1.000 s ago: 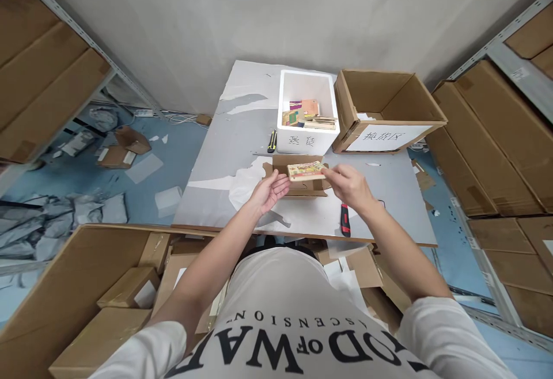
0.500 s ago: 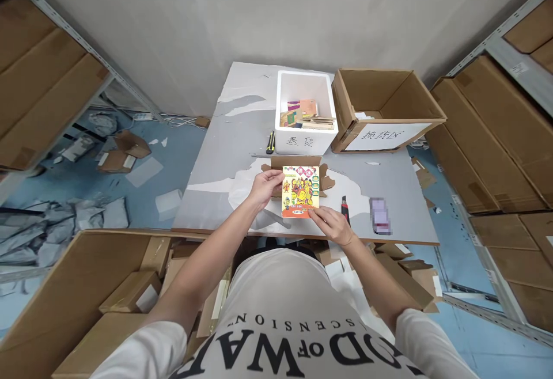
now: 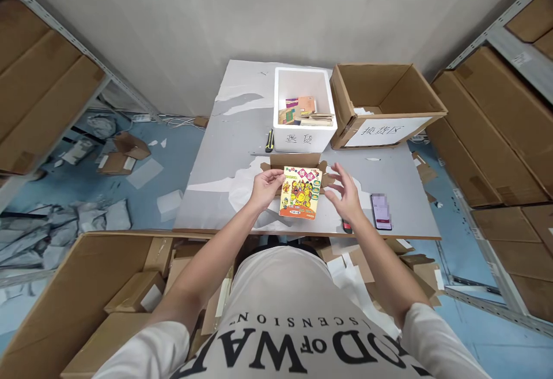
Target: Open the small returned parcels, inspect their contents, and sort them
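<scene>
A small, colourful children's book [image 3: 301,192] with a yellow cartoon cover faces up, held at its left edge by my left hand [image 3: 266,189], thumb and fingers pinched on it. Just right of the book, my right hand [image 3: 345,196] is in the air with its fingers apart, touching nothing I can see. Behind and partly under the book lies an opened cardboard box [image 3: 295,160], mostly covered. A red utility knife [image 3: 347,226] is partly hidden beneath my right hand. Farther right, a phone [image 3: 381,212] lies on the table.
At the back of the table [image 3: 207,166] stand a white foam box [image 3: 305,140] with books in it and a large cardboard carton [image 3: 389,131] with a handwritten label. A yellow-black utility knife [image 3: 270,140] lies beside the foam box. Shelves with cartons flank both sides.
My right hand has let go of the book's lower right corner and moved up and right, fingers spreading. The book has tilted slightly clockwise, still in my left hand.
</scene>
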A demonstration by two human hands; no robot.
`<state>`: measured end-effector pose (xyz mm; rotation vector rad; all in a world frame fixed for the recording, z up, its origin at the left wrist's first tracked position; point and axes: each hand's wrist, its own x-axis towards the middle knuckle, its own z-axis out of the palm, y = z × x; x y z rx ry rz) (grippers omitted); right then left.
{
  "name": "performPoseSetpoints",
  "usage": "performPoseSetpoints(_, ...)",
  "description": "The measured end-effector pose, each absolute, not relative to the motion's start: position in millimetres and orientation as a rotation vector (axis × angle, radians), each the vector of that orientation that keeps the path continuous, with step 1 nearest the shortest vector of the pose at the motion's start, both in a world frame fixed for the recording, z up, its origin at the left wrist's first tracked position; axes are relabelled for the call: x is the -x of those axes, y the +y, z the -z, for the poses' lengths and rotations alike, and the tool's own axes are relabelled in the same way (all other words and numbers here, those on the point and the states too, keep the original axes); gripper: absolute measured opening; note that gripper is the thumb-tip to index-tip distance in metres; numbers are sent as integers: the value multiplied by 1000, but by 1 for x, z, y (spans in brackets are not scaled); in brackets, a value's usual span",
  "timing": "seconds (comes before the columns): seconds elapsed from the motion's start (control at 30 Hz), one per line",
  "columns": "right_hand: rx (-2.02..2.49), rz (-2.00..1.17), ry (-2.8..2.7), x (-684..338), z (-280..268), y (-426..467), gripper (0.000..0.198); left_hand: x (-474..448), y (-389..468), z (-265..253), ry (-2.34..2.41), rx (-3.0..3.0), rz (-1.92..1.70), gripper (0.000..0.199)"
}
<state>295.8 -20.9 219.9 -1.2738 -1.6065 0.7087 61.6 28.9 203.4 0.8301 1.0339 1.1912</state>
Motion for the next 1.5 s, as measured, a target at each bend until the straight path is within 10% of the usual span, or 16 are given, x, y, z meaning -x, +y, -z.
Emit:
performPoseSetpoints(0.3,1368,-1483,-1286,-283,-241,24,48,-60,17,-201,1039,-792,-1154,45)
performPoseSetpoints(1.03,1196,-1493,-1376,-320,-235,42,66,-72,-36,-171,1013,-492,-1146,47)
performPoseSetpoints(1.5,986,-1066,-2117,-305,-297,80,23,-79,-31,-183,789,-350,-808,30)
